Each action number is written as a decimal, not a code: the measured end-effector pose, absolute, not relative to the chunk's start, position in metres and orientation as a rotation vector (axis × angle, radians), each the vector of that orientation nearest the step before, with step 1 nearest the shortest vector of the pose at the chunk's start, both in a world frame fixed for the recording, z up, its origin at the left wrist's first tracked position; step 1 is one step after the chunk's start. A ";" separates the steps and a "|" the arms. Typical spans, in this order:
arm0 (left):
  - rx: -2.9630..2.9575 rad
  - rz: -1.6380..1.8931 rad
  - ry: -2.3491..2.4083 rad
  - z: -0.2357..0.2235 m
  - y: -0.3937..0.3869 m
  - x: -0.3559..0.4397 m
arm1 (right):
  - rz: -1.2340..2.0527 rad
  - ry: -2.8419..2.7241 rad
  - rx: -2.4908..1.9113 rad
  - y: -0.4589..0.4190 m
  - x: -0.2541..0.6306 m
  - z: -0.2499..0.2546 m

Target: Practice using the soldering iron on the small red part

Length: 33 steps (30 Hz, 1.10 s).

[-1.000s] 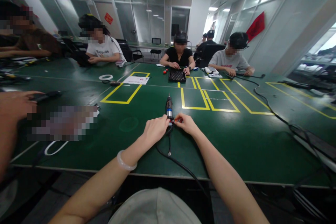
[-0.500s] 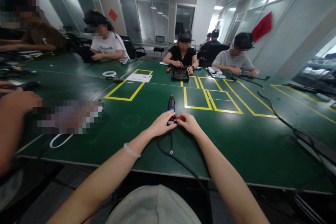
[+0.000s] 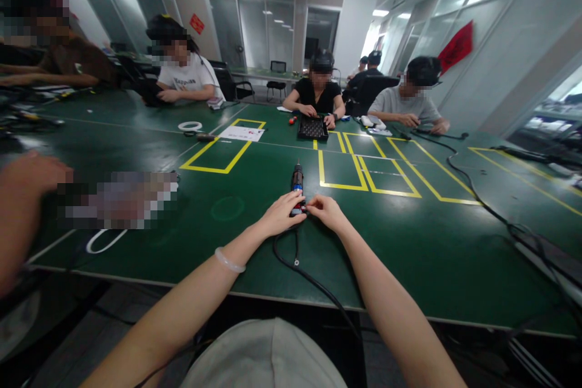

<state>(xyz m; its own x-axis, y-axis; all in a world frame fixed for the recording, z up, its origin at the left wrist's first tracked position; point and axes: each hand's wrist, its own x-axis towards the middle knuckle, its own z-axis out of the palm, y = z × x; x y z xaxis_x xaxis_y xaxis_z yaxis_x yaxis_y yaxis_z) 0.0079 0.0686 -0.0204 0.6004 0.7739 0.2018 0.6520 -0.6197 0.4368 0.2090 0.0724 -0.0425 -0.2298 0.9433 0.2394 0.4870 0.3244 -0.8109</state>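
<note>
A corded electric screwdriver (image 3: 297, 179), dark with a blue ring and some red near its grip, lies on the green table with its tip pointing away from me. My left hand (image 3: 282, 213) is closed over the rear part of the screwdriver from the left, hiding much of it. At its right side is my right hand (image 3: 324, 211), thumb and fingertips pinched together close to the red part. What those fingertips hold, if anything, is too small to make out. From the rear of the tool a black cord (image 3: 318, 286) loops toward me, and a short lead ends in a metal ring terminal (image 3: 297, 262).
Yellow tape outlines (image 3: 343, 187) mark the table (image 3: 254, 194). To the left are a blurred-out flat item (image 3: 131, 197), a white tape roll (image 3: 190, 126) and a paper sheet (image 3: 243, 133). A co-worker opposite handles a black tray (image 3: 313, 128). Another person's hand (image 3: 36, 176) is at far left.
My right fingertips have shifted very slightly beside the screwdriver. My left hand stays on it. The person at the far right has raised a hand a little.
</note>
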 end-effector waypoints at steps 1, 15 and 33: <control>2.529 0.530 1.152 -0.020 0.069 0.008 | 0.775 -1.852 -1.270 0.072 0.209 -0.042; 2.700 0.523 1.261 -0.015 0.081 0.037 | 0.727 -1.865 -1.305 0.077 0.213 -0.044; 2.654 0.330 1.426 0.004 0.095 -0.085 | 0.793 -1.836 -1.204 0.066 0.204 -0.040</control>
